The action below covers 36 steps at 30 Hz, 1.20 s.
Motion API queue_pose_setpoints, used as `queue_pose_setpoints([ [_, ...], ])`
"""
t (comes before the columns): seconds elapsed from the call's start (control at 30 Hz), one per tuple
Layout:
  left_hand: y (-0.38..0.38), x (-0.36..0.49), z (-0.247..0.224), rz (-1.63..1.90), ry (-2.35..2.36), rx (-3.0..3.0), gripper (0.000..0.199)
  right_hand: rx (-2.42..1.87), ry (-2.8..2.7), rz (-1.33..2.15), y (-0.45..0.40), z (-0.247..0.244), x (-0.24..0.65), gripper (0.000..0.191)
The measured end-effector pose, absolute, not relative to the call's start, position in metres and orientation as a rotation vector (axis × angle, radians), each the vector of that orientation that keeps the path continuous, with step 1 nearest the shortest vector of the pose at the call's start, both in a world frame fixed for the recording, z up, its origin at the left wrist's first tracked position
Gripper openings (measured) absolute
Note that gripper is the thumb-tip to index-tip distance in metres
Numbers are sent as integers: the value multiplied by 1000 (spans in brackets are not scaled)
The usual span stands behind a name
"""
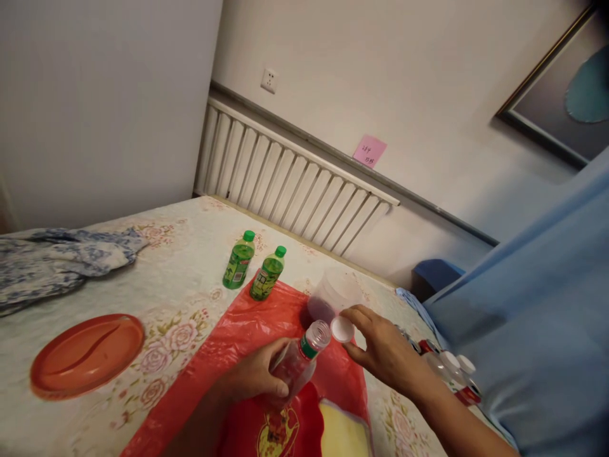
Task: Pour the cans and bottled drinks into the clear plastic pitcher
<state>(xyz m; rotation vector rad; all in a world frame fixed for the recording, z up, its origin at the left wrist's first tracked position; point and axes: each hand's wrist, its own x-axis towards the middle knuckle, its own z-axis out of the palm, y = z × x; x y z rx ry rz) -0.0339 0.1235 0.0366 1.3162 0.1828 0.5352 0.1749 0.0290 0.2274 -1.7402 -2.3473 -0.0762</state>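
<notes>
My left hand [259, 374] is wrapped round a clear bottle [297, 374] with a green neck band, its open mouth tilted up to the right. Just right of that mouth, my right hand [380, 346] pinches a white bottle cap [342, 329], its inner side facing me. Behind the cap stands a translucent plastic tub [340, 289] with something purplish in its lower part. A red plastic sheet [257, 324] lies beneath, and on it below the bottle is a red tray [304, 422] with gold printing. Beside that tray sits a pale yellow block-like item [343, 435].
Two green drink bottles [239, 260] [268, 274] stand at the back. An orange oval plate [88, 355] lies on the left, near a crumpled blue-and-white cloth [61, 263]. White-capped bottles [451, 368] and red cans [469, 393] are on the right by a blue curtain [533, 330]. A radiator [290, 174] lines the wall.
</notes>
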Motion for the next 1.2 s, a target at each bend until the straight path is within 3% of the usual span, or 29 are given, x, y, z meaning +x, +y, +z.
queue_pose_setpoints([
  [0.4,122,-35,37,532,231,1263,67,-1633,-2108,469,41,236,166,31],
  [0.73,120,-34,40,542,206,1245,67,-1535,-2352,476,44,239,154,24],
  [0.93,118,-35,44,545,222,1251,65,-1507,-2424,439,44,237,156,33],
  [1.2,117,-34,46,532,259,1291,64,-1554,-2488,365,43,235,157,30],
])
